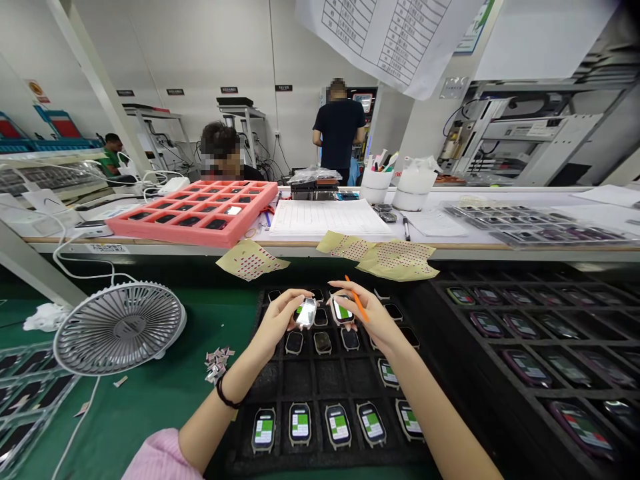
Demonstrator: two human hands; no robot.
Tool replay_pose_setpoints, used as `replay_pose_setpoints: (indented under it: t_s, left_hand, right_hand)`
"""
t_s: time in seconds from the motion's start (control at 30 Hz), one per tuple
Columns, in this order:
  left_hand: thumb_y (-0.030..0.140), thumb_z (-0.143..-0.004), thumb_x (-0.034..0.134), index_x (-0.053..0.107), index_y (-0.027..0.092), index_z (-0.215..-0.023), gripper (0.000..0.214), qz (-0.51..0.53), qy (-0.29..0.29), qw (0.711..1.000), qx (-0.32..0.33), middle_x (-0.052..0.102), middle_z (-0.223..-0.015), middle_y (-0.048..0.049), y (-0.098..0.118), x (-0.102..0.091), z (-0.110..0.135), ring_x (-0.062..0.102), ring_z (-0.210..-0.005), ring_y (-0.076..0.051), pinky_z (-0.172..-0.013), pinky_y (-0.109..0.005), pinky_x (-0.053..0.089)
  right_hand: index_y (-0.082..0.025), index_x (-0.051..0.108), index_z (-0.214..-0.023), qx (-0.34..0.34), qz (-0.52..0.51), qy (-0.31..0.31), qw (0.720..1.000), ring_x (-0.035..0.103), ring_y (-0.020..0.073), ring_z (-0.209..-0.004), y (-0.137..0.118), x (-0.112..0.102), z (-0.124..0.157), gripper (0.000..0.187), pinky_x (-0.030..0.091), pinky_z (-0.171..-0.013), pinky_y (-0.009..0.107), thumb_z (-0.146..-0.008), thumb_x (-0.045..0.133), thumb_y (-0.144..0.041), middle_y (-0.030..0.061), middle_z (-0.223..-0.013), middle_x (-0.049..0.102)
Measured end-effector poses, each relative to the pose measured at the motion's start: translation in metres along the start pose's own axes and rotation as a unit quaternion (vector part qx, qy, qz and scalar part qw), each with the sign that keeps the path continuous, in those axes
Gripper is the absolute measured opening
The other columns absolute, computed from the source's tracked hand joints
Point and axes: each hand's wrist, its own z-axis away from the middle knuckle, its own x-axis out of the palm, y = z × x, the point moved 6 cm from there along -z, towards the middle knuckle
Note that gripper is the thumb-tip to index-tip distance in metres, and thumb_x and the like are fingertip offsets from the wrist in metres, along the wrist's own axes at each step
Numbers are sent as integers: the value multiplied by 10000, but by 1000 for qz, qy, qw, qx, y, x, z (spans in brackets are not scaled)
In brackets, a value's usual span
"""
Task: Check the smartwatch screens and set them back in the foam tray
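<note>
My left hand is closed on a small watch body with a shiny screen, held above a black compartment tray. My right hand grips another watch body with a green label on its screen, and an orange stick lies between its fingers. The two watch bodies are held side by side, nearly touching. Below them the tray holds several watch bodies; those in the near row carry green-and-white stickers.
A white desk fan lies at the left on the green mat, with paper scraps nearby. A second black tray of watches is at right. Yellow sticker sheets, a pink tray and cups sit on the shelf. Several people are behind it.
</note>
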Motion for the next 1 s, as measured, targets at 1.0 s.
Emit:
replay_pose_setpoints:
  t_s: [1.0]
  left_hand:
    - [479, -783, 575, 661, 181, -941, 348, 13, 7, 1000, 7, 647, -782, -25, -1, -1, -1, 441, -540, -91, -436, -187, 278]
  right_hand:
    - [-238, 622, -1108, -2, -18, 25, 1000, 484, 48, -431, -1, 2, 1, 391, 340, -348, 184, -758, 691, -398, 12, -877, 638]
